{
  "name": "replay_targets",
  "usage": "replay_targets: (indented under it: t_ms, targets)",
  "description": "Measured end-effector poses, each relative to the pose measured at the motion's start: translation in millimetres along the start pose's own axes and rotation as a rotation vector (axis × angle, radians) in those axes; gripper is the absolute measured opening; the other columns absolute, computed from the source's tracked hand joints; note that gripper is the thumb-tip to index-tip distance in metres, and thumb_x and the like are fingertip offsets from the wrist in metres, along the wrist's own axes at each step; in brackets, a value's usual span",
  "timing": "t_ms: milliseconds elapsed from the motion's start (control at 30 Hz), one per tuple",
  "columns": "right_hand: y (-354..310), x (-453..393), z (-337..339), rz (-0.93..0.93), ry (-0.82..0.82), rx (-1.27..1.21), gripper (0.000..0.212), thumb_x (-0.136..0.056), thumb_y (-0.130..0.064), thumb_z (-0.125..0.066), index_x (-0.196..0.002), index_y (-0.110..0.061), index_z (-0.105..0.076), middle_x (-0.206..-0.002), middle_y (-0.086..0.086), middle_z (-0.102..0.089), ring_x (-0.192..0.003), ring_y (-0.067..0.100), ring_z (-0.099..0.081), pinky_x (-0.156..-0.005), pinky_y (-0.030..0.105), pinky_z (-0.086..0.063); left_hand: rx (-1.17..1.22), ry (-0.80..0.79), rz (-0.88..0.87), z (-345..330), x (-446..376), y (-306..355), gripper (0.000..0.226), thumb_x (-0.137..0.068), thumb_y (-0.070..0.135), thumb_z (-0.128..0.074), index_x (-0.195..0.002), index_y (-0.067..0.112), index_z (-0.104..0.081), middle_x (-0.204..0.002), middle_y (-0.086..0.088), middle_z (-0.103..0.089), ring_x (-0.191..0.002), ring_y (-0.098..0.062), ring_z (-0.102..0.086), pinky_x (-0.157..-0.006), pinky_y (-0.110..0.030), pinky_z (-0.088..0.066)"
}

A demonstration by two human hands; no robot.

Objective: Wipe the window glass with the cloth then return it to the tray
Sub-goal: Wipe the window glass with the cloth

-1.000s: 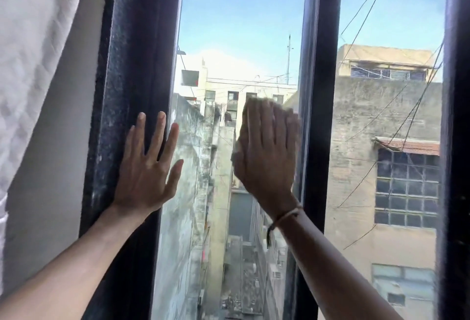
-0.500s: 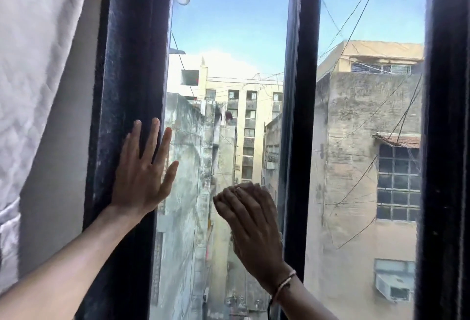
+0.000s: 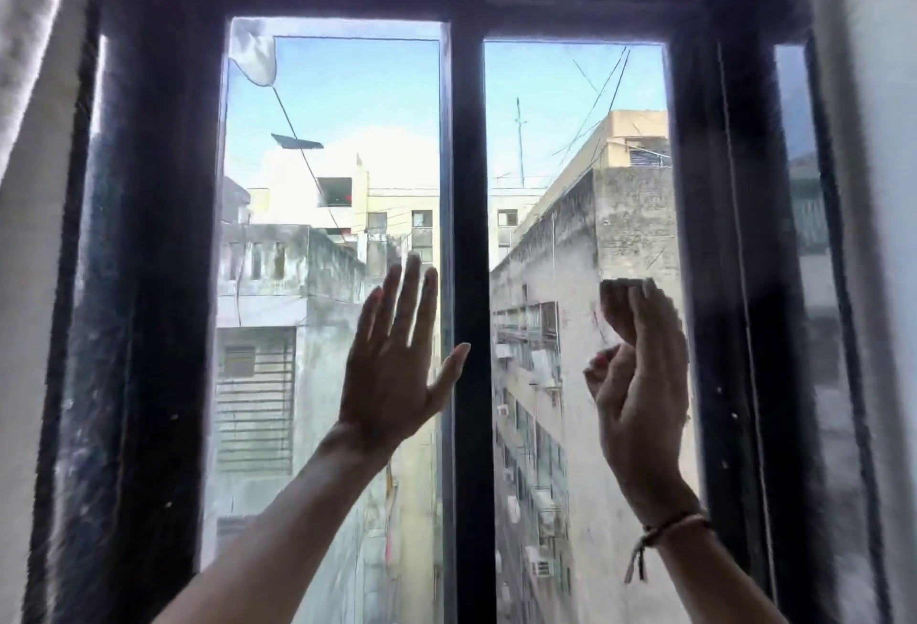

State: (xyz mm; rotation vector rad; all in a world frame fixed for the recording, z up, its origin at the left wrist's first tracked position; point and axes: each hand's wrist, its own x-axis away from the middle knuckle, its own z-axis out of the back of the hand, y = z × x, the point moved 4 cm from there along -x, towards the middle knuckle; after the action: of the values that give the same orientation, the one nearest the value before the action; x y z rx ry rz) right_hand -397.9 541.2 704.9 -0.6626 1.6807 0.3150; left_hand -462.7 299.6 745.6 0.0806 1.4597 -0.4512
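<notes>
The window has two glass panes in a dark frame, a left pane (image 3: 327,117) and a right pane (image 3: 570,166). My left hand (image 3: 397,365) is open, fingers spread, flat against the left pane beside the central bar (image 3: 466,176). My right hand (image 3: 640,375) is raised at the right pane with its fingers curled. A thin grey strip of the cloth (image 3: 626,283) shows at its fingertips; the rest of the cloth is hidden behind the hand. A thread bracelet hangs at that wrist. No tray is in view.
Wide dark frame posts stand at the left (image 3: 144,276) and right (image 3: 714,276). A pale curtain (image 3: 34,37) hangs at the far left, and a light wall (image 3: 878,127) is at the far right. A white scrap (image 3: 253,60) sticks in the left pane's top corner.
My right hand has gone from the left pane, down and then across the central bar, to the right pane. My left hand left the left frame post for the left pane's right side. The view has widened.
</notes>
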Motion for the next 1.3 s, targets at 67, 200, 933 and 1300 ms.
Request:
replay_targets:
  t_ms: [67,200,933,1300]
  targets:
    - [28,-2,3,-0.016,-0.017,0.071,0.051,-0.104,0.008,-0.042,-0.154,0.015,-0.044,-0.165,0.033,-0.044,-0.153,0.057,-0.043,-0.118,0.079,-0.045,0.001,-0.023,-0.005,-14,-7,13,0.085,-0.104,0.063,-0.030,-0.165,0.006,-0.018,-0.176,-0.017,-0.014,-0.165,-0.030,-0.012,-0.133,-0.051,-0.026]
    - [67,-8,-12,-0.023,-0.087,0.207,0.055,-0.105,0.001,-0.042,-0.158,0.012,-0.040,-0.169,0.028,-0.037,-0.162,0.041,-0.033,-0.123,0.078,-0.041,-0.112,0.005,-0.017,-35,-16,13,0.090,-0.100,0.069,-0.031,-0.165,0.008,-0.022,-0.176,-0.017,-0.016,-0.164,-0.033,-0.015,-0.133,-0.056,-0.022]
    - [65,-18,-71,0.303,-0.118,0.464,0.062,-0.109,-0.034,-0.042,-0.167,-0.013,-0.038,-0.179,0.010,-0.030,-0.169,0.030,-0.024,-0.141,0.055,-0.018,-0.215,0.136,-0.039,-49,-19,6,0.093,-0.099,0.071,-0.034,-0.167,0.011,-0.011,-0.176,-0.019,-0.014,-0.164,-0.035,-0.014,-0.131,-0.062,-0.021]
    - [78,14,-49,0.577,-0.398,0.446,0.068,-0.112,-0.046,-0.032,-0.172,-0.017,-0.019,-0.180,0.012,-0.029,-0.170,0.033,-0.022,-0.143,0.051,-0.009,-0.238,0.113,-0.036,-50,-18,6,0.091,-0.101,0.070,-0.029,-0.167,0.011,-0.009,-0.176,-0.020,-0.012,-0.165,-0.036,-0.012,-0.131,-0.063,-0.019]
